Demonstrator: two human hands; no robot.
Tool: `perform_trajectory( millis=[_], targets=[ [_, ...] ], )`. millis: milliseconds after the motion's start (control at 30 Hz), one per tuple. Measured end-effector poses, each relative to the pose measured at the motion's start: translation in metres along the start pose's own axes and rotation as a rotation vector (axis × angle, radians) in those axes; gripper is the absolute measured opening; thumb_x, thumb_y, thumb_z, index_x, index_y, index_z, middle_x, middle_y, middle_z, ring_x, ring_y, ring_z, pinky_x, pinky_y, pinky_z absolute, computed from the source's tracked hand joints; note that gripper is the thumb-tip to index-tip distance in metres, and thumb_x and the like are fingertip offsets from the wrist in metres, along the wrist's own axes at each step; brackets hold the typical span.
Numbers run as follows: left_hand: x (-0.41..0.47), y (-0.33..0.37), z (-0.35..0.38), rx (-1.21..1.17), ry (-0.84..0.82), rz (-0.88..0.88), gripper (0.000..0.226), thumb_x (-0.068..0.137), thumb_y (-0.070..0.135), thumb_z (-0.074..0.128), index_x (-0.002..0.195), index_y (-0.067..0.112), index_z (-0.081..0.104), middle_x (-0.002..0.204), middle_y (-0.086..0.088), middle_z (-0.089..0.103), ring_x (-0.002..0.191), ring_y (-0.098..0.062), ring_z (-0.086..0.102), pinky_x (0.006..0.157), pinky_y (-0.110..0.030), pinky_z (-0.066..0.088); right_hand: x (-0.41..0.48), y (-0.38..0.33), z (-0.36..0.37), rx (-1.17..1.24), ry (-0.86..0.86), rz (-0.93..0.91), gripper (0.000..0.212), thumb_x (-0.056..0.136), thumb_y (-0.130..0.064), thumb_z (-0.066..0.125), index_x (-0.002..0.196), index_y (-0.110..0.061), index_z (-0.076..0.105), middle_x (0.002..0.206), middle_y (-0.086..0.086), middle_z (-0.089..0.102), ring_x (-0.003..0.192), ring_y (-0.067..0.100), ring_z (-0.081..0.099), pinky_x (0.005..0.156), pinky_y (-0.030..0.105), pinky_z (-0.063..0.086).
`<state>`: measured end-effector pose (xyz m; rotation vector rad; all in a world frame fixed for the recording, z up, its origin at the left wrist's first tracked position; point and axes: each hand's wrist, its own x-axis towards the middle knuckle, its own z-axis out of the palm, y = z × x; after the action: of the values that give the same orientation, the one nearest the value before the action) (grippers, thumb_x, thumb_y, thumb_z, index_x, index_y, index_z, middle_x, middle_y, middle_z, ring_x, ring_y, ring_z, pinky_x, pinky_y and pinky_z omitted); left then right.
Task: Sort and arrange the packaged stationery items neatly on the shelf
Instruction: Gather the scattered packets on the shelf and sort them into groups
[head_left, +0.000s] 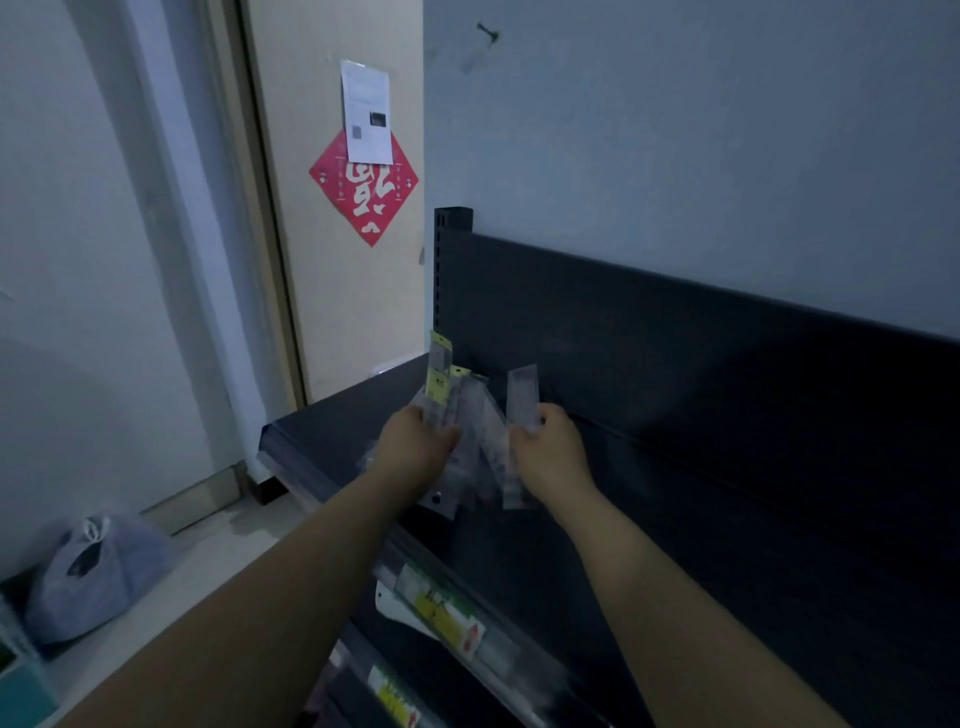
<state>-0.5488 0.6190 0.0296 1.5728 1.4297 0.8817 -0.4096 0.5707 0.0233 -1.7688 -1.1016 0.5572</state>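
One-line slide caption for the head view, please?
Over the dark shelf, left hand grips a fanned bunch of clear packets; right hand holds one packet.

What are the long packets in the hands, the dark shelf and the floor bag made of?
The long clear packets look like thin glossy plastic film: see-through, some with yellow header strips. The dark shelf is probably matte painted metal, given its slotted upright. The bluish tied bag seems thin soft plastic: translucent, crumpled, knotted.
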Motion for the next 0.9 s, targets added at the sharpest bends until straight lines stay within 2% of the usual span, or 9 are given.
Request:
perform_trajectory(
  millis=[133, 233, 333, 433, 500, 633, 733, 800, 900],
  targets=[
    [0.02, -0.003, 0.002, 0.245, 0.024, 0.048, 0.037, 0.087, 0.032, 0.066, 0.107, 0.002, 0.058, 0.103, -0.014, 0.064, 0.091, -0.028, 0.061, 0.072, -0.033, 0.048, 0.02, 0.01, 0.008, -0.088, -0.045, 0.039, 0.013, 0.092, -0.021, 0.051, 0.094, -0.009, 0.052, 0.092, 0.007, 0.059, 0.074, 0.016, 0.055, 0.061, 0.027, 0.045],
    [0.028, -0.007, 0.0, 0.418, -0.001, 0.03, 0.045, 0.087, 0.038, 0.064, 0.111, 0.002, 0.053, 0.109, -0.014, 0.059, 0.09, -0.025, 0.056, 0.07, -0.03, 0.042, 0.028, 0.019, 0.011, -0.215, -0.122, 0.047, 0.022, 0.092, -0.029, 0.052, 0.094, -0.008, 0.058, 0.094, 0.008, 0.063, 0.078, 0.02, 0.059, 0.062, 0.028, 0.047],
    [0.029, -0.012, -0.003, 0.629, -0.007, 0.06, 0.057, 0.089, 0.048, 0.057, 0.125, 0.005, 0.047, 0.124, -0.017, 0.049, 0.107, -0.032, 0.053, 0.086, -0.036, 0.045, 0.027, 0.021, 0.009, -0.384, -0.157, -0.034, 0.027, 0.094, -0.032, 0.051, 0.099, -0.008, 0.06, 0.104, 0.009, 0.061, 0.091, 0.023, 0.06, 0.074, 0.033, 0.052],
    [0.018, -0.008, -0.006, 0.827, 0.032, 0.218, 0.055, 0.093, 0.05, 0.048, 0.129, 0.008, 0.046, 0.128, -0.015, 0.049, 0.117, -0.033, 0.046, 0.094, -0.039, 0.041, 0.019, 0.014, -0.001, -0.422, -0.17, -0.095, 0.026, 0.094, -0.031, 0.05, 0.1, -0.009, 0.061, 0.109, 0.006, 0.059, 0.094, 0.019, 0.058, 0.08, 0.035, 0.053],
    [0.006, -0.001, -0.007, 0.852, 0.035, 0.337, 0.05, 0.094, 0.047, 0.047, 0.128, 0.011, 0.05, 0.127, -0.012, 0.052, 0.116, -0.03, 0.048, 0.093, -0.037, 0.042, 0.007, 0.006, -0.01, -0.427, -0.159, -0.136, 0.024, 0.095, -0.029, 0.05, 0.103, -0.01, 0.062, 0.113, 0.005, 0.059, 0.096, 0.018, 0.057, 0.085, 0.037, 0.052],
    [-0.02, 0.014, -0.002, 0.76, -0.013, 0.531, 0.042, 0.094, 0.044, 0.048, 0.123, 0.014, 0.056, 0.123, -0.008, 0.059, 0.111, -0.025, 0.054, 0.091, -0.035, 0.046, -0.025, -0.008, -0.038, -0.481, -0.086, -0.25, 0.032, 0.097, -0.023, 0.05, 0.123, -0.006, 0.056, 0.127, 0.007, 0.054, 0.113, 0.019, 0.052, 0.096, 0.029, 0.042],
    [-0.041, 0.023, 0.006, 0.712, -0.025, 0.687, 0.04, 0.095, 0.041, 0.048, 0.127, 0.018, 0.055, 0.124, -0.007, 0.061, 0.113, -0.024, 0.055, 0.092, -0.032, 0.045, -0.051, -0.01, -0.059, -0.58, 0.009, -0.298, 0.032, 0.096, -0.024, 0.05, 0.12, -0.004, 0.057, 0.124, 0.008, 0.058, 0.112, 0.021, 0.052, 0.099, 0.032, 0.04],
    [-0.054, 0.026, 0.014, 0.673, -0.045, 0.773, 0.043, 0.094, 0.041, 0.05, 0.129, 0.017, 0.056, 0.123, -0.008, 0.063, 0.111, -0.026, 0.057, 0.092, -0.034, 0.046, -0.068, -0.005, -0.073, -0.656, 0.074, -0.299, 0.034, 0.096, -0.027, 0.05, 0.123, -0.007, 0.056, 0.125, 0.006, 0.058, 0.115, 0.02, 0.051, 0.104, 0.029, 0.034],
    [-0.075, 0.032, 0.033, 0.659, -0.105, 0.898, 0.046, 0.085, 0.041, 0.049, 0.117, 0.013, 0.065, 0.107, -0.009, 0.069, 0.096, -0.031, 0.063, 0.08, -0.039, 0.053, -0.099, 0.01, -0.097, -0.715, 0.15, -0.267, 0.046, 0.097, -0.031, 0.048, 0.138, -0.012, 0.046, 0.139, 0.001, 0.051, 0.128, 0.015, 0.044, 0.115, 0.028, 0.021]
  ],
)
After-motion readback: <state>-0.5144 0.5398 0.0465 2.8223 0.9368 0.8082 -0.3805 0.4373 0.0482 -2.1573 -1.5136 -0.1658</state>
